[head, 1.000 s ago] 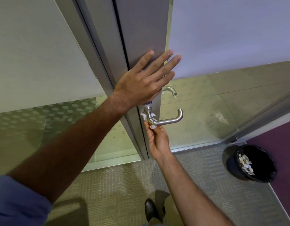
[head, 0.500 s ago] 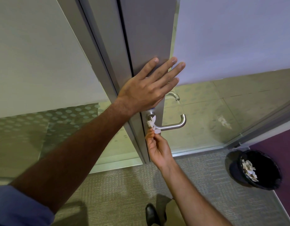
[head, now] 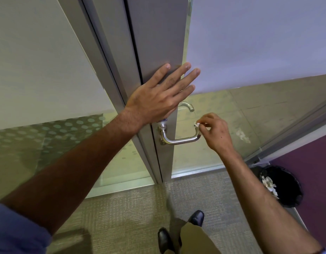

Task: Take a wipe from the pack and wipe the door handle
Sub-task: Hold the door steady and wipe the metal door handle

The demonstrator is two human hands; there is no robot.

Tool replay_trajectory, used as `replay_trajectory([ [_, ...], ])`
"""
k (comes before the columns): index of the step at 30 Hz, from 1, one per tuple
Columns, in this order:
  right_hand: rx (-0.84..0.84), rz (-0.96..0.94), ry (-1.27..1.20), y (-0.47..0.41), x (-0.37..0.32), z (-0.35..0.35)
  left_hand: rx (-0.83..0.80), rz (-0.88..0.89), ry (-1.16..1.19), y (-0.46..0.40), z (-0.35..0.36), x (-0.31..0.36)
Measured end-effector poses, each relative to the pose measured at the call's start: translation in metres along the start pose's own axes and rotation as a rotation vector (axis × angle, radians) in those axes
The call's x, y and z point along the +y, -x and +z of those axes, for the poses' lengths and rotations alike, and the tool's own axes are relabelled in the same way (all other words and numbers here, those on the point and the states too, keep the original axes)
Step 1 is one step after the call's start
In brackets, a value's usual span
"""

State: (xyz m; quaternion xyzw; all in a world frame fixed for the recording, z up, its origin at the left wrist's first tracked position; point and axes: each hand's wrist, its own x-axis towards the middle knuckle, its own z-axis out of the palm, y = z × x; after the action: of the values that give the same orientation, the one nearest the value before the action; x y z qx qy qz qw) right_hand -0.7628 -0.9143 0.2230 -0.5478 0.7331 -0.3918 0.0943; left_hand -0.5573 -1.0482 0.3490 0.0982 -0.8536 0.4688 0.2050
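Observation:
A brushed-metal door handle (head: 180, 140) sticks out from the grey edge of the door (head: 158, 43). My left hand (head: 158, 99) lies flat on that door edge just above the handle, fingers spread. My right hand (head: 214, 132) is at the handle's free right end, pinching a small white wipe (head: 197, 124) against the upturned tip. A second handle (head: 187, 106) shows on the far side of the door. The wipe pack is not in view.
A black bin (head: 285, 186) holding crumpled white wipes stands on the floor at the right by a purple wall (head: 308, 171). Frosted glass panels flank the door. My black shoes (head: 196, 218) stand on grey carpet below.
My right hand has moved with the wipe from the handle's base near the door, along the bar, to its free right end. The left hand has stayed flat on the door.

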Motion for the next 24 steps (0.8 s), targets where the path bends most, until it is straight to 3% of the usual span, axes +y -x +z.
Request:
replay_trajectory([
  [7, -0.345, 0.142, 0.048, -0.027, 0.006, -0.006, -0.030, 0.012, -0.017, 0.000, -0.003, 0.000],
  [10, -0.448, 0.295, -0.231, -0.027, 0.017, -0.004, -0.047, 0.022, -0.015, 0.001, -0.002, 0.000],
  [13, -0.415, 0.584, -0.753, -0.015, 0.028, 0.005, -0.052, 0.022, -0.008, 0.001, -0.002, 0.000],
  [16, -0.294, 0.771, -1.076, 0.001, 0.035, 0.015, -0.036, 0.015, -0.013, 0.000, -0.002, 0.000],
  [24, -0.337, 0.745, -1.111, 0.068, -0.003, 0.028, -0.014, 0.000, -0.019, 0.001, 0.001, 0.002],
])
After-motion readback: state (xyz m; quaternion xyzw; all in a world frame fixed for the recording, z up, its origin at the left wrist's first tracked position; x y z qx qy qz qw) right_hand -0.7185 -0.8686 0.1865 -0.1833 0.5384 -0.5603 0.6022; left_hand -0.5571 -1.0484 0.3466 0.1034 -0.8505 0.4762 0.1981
